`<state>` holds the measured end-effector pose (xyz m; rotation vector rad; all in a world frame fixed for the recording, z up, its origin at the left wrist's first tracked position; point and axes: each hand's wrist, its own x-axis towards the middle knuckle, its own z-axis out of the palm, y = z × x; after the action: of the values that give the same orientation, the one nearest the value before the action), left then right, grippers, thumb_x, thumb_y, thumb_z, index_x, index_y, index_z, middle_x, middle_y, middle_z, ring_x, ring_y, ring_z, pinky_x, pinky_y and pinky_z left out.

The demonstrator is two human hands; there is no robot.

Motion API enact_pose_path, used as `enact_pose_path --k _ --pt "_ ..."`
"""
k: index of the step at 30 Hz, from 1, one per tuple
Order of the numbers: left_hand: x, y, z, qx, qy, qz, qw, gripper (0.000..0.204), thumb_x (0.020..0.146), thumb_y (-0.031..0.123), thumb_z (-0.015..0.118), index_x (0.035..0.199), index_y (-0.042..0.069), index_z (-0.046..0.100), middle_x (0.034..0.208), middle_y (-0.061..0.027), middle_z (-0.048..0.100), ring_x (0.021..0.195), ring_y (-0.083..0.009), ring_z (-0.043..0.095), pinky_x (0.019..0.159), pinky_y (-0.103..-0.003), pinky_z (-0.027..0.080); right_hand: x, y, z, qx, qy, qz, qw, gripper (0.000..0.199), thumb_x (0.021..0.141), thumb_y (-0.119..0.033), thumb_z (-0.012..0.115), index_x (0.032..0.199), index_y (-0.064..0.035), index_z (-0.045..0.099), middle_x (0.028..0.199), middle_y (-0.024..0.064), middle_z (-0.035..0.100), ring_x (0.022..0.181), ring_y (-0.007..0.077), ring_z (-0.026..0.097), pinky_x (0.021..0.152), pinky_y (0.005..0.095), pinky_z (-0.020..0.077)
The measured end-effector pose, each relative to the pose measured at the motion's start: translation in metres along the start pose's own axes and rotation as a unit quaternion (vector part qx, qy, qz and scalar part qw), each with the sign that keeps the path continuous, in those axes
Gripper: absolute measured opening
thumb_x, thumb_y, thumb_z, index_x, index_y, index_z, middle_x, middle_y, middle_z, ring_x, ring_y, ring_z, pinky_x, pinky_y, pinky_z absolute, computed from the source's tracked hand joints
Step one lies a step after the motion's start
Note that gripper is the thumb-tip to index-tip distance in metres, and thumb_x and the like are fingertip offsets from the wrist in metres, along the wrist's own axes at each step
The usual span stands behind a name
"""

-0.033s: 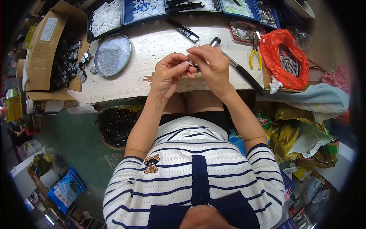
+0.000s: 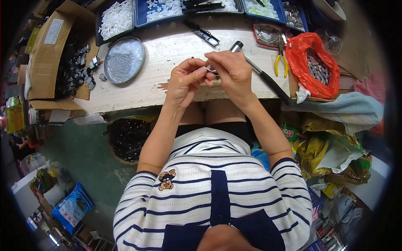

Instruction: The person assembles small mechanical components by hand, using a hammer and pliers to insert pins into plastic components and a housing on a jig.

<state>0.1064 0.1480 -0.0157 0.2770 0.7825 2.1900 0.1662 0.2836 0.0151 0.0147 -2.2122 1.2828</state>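
Note:
Both hands meet over the near edge of a worn white table (image 2: 159, 54). My left hand (image 2: 185, 80) and my right hand (image 2: 233, 74) pinch a small part (image 2: 208, 67) between their fingertips; it is mostly hidden, with only a pale tip and a dark bit showing. Just behind my right hand lies a hammer (image 2: 264, 77) with a metal head and a black handle, angled toward the table's right edge.
A round metal tray (image 2: 124, 59) of small parts sits at left, beside a cardboard box (image 2: 54, 37) of black parts. Blue trays (image 2: 167, 10) of white pieces line the back. Yellow pliers (image 2: 279, 62) and an orange bag (image 2: 314, 62) of grey parts lie at right.

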Motion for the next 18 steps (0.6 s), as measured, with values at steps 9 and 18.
enact_pose_path --k 9,18 --pt "-0.004 -0.004 -0.003 -0.074 0.038 0.024 0.996 0.012 0.083 0.004 0.056 0.094 0.002 0.058 0.078 -0.0114 0.062 0.063 -0.0155 0.06 0.048 -0.025 0.052 -0.007 -0.007 -0.004 -0.117 0.032 -0.104 0.987 0.021 0.068 -0.004 0.065 0.088 -0.0099 0.062 0.075 0.0007 0.057 0.072 0.0163 0.052 0.066 0.0298 0.0307" --pt "-0.009 0.0 0.009 -0.033 0.05 0.061 0.996 0.013 0.084 0.006 0.055 0.097 0.001 0.057 0.077 -0.0108 0.062 0.056 -0.0139 0.059 0.041 -0.023 0.049 0.0 -0.01 0.004 -0.16 0.024 -0.166 0.973 0.013 0.069 -0.006 0.064 0.08 -0.0095 0.06 0.074 -0.0003 0.055 0.069 0.0161 0.05 0.066 0.0309 0.0288"
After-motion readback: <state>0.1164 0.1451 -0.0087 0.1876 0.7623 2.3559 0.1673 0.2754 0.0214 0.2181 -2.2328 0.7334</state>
